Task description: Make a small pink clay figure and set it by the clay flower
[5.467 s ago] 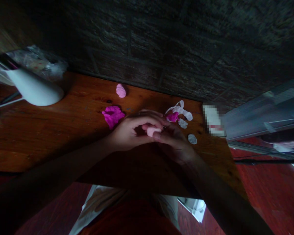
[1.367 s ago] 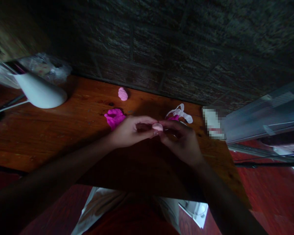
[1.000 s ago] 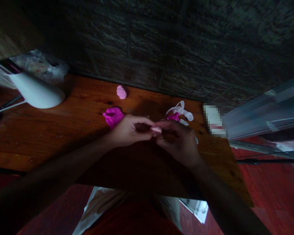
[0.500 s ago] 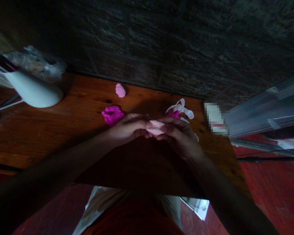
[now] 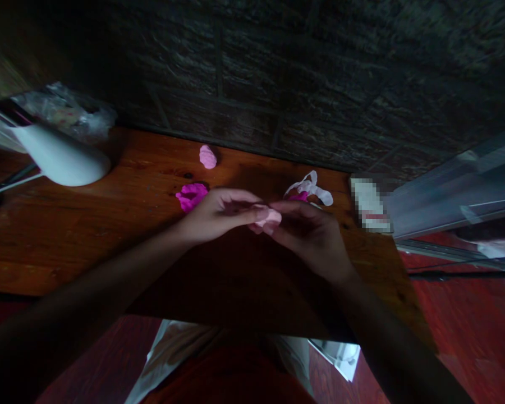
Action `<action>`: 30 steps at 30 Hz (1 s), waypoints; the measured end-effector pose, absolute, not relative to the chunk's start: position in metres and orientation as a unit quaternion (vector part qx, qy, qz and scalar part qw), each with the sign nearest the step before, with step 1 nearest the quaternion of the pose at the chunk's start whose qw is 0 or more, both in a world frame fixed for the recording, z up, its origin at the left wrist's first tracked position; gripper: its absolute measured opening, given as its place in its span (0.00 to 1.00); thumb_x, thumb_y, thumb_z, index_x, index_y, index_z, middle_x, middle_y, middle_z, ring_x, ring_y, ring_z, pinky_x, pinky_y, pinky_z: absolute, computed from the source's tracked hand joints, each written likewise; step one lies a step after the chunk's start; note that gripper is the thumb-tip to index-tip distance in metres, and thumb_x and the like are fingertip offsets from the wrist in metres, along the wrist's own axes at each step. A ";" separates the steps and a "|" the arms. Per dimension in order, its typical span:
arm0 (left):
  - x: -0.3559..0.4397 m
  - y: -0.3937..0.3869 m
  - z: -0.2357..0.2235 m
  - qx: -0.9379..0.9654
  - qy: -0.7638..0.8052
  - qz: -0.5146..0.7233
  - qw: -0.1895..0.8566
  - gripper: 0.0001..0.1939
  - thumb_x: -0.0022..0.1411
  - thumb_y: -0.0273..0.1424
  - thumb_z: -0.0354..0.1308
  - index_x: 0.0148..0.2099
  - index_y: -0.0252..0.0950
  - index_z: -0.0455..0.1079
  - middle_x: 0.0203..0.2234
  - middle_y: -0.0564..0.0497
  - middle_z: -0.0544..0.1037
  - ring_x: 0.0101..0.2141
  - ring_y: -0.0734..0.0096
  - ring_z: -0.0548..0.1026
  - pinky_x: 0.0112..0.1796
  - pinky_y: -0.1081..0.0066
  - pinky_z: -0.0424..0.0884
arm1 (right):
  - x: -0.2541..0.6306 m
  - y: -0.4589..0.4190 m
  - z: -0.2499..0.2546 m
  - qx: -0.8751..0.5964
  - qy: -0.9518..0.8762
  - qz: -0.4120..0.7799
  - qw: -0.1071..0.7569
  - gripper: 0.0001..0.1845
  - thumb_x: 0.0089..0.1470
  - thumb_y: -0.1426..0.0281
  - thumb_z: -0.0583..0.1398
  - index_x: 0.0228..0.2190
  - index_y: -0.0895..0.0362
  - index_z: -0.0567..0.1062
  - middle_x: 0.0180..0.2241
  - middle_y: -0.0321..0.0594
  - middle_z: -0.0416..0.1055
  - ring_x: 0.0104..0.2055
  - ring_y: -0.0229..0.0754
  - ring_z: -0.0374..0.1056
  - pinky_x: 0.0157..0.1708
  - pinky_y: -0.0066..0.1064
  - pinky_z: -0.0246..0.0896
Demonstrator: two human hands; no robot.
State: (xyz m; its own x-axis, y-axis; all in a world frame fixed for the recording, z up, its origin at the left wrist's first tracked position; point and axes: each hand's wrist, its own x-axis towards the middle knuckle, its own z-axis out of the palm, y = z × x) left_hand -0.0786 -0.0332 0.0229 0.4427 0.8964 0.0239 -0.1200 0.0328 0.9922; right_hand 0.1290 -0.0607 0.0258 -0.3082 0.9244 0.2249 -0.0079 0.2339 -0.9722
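Over the wooden table, a small piece of pale pink modelling clay (image 5: pixel 269 217) is pinched between both hands. My left hand (image 5: pixel 221 212) grips its left side with thumb and fingers. From the right, my right hand (image 5: pixel 309 230) pinches it too, covering part of it. Behind my left hand lies a crumpled magenta piece (image 5: pixel 191 196), and farther back a light pink lump (image 5: pixel 207 157). White curled strips (image 5: pixel 313 187) with a bit of magenta material (image 5: pixel 301 197) lie beyond my right hand, which partly hides them.
A white conical lamp-like object (image 5: pixel 69 160) and a clear plastic bag (image 5: pixel 79 115) are at the left of the wooden table (image 5: pixel 143 224). A dark stone-patterned wall (image 5: pixel 252 84) closes off the back. At the right edge sits a blurred-out pale object (image 5: pixel 369 203) beside a glass-like panel (image 5: pixel 454 185).
My fingers have shifted around the clay, so less of it shows. The right hand's fingers have closed in closer to the left thumb. Things on the table stay put.
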 end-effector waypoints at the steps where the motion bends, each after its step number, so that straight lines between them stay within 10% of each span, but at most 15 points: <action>1: -0.079 -0.033 0.023 0.585 0.347 0.397 0.617 0.10 0.58 0.33 0.71 0.40 0.34 0.82 0.37 0.47 0.86 0.36 0.68 0.83 0.40 0.69 0.78 | 0.128 -0.061 0.025 -0.368 -0.642 0.489 0.461 0.15 0.52 0.71 0.71 0.43 0.51 0.82 0.43 0.38 0.84 0.44 0.44 0.81 0.49 0.42 0.80; 9: -0.074 -0.036 0.019 0.615 0.359 0.430 0.555 0.09 0.61 0.35 0.70 0.39 0.34 0.83 0.31 0.48 0.86 0.32 0.70 0.81 0.37 0.71 0.77 | 0.125 -0.061 0.020 -0.418 -0.690 0.383 0.450 0.11 0.53 0.71 0.69 0.41 0.53 0.80 0.40 0.42 0.83 0.41 0.45 0.80 0.46 0.40 0.77; 17: -0.071 -0.033 0.024 0.458 0.338 0.474 0.672 0.10 0.55 0.35 0.75 0.36 0.34 0.83 0.30 0.50 0.85 0.32 0.72 0.82 0.38 0.74 0.78 | 0.127 -0.062 0.031 -0.309 -0.835 0.007 0.455 0.12 0.57 0.80 0.64 0.41 0.54 0.79 0.35 0.38 0.82 0.36 0.42 0.79 0.38 0.33 0.76; 24: -0.097 0.000 0.032 0.230 0.430 0.651 0.582 0.10 0.54 0.25 0.75 0.26 0.34 0.77 0.27 0.54 0.82 0.31 0.82 0.79 0.36 0.85 0.76 | 0.136 -0.078 0.049 -0.276 -0.827 -0.012 0.489 0.18 0.54 0.81 0.68 0.45 0.52 0.78 0.38 0.39 0.82 0.37 0.42 0.80 0.36 0.32 0.77; 30: -0.093 -0.009 0.034 0.296 0.369 0.605 0.641 0.07 0.57 0.21 0.71 0.40 0.33 0.81 0.34 0.52 0.84 0.35 0.78 0.82 0.41 0.80 0.78 | 0.144 -0.057 0.028 -0.430 -0.796 0.049 0.422 0.11 0.60 0.70 0.68 0.45 0.53 0.81 0.39 0.40 0.85 0.37 0.45 0.82 0.37 0.35 0.77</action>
